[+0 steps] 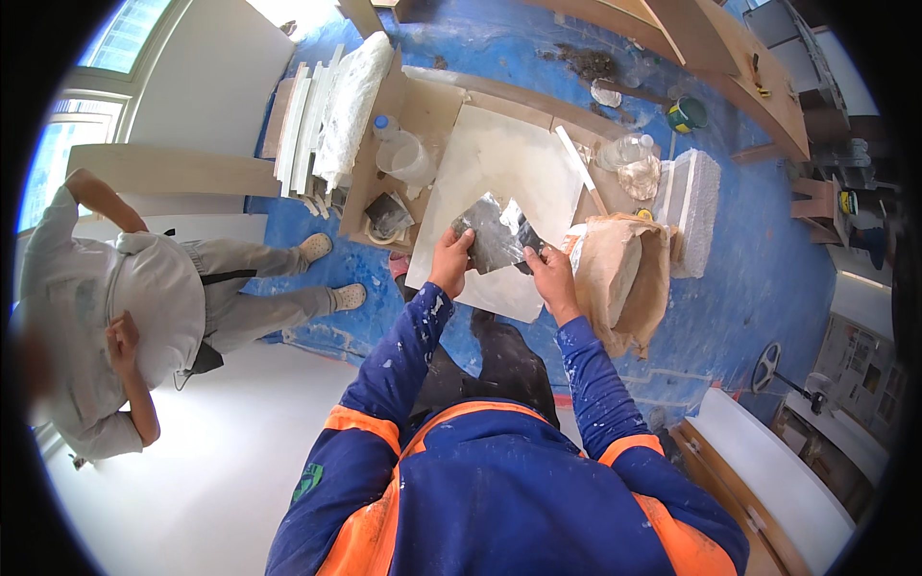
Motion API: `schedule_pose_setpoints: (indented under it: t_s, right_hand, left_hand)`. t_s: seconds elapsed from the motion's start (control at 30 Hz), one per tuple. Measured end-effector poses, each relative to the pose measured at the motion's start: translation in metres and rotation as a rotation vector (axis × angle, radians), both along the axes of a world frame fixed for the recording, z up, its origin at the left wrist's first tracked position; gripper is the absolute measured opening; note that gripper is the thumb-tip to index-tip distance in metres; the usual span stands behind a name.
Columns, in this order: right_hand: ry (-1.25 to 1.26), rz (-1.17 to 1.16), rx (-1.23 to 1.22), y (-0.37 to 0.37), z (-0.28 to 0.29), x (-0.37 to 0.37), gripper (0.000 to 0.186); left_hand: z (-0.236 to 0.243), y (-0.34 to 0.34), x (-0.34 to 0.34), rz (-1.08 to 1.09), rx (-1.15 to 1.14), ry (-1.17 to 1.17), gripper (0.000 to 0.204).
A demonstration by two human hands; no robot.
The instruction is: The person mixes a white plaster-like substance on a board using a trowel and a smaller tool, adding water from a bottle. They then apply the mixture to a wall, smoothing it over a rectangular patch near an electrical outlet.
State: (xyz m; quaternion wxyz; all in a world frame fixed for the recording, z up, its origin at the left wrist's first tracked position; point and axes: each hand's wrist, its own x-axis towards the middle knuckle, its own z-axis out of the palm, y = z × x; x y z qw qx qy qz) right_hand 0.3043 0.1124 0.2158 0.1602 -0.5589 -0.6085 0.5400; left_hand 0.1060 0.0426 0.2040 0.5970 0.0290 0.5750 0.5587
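Observation:
Between my two hands I hold a flat, thin dark grey plate [492, 236] with shiny, pale-streaked patches. Its exact kind, and whether it is one piece or two overlapping, cannot be made out. My left hand [451, 261] is closed on the left edge, thumb on top. On the right side, my right hand [554, 278] grips a blacker edge. Below the plate lies a large off-white board [495, 158], smeared and dusty. To the right of my right hand stands an open brown paper bag [634, 283].
A translucent jug [405, 158] with a blue cap stands at left, near a white tub [387, 219] holding a dark plate. Beyond are stacked white strips [312, 125]. A person [144, 288] stands at left. Blue sheeting [759, 230] covers the floor; a green bucket [686, 115] sits far right.

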Motion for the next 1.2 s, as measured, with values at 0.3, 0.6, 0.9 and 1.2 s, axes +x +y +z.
schedule_pose_setpoints:
  t_s: [0.3, 0.6, 0.9, 1.2]
  right_hand:
    - [-0.259, 0.174, 0.263, 0.004, 0.062, 0.022, 0.025]
    - [0.761, -0.241, -0.555, 0.037, 0.095, 0.000, 0.016]
    - [0.807, -0.128, -0.579, 0.018, 0.114, -0.017, 0.014]
    - [0.841, -0.035, -0.232, 0.015, 0.165, -0.022, 0.017]
  left_hand:
    - [0.038, 0.007, -0.025, 0.049, 0.092, -0.189, 0.022]
    - [0.084, -0.014, -0.025, -0.108, 0.072, -0.487, 0.026]
    - [0.076, -0.023, -0.049, 0.128, -0.019, -0.239, 0.025]
    - [0.129, -0.036, -0.052, 0.379, 0.299, -0.120, 0.024]
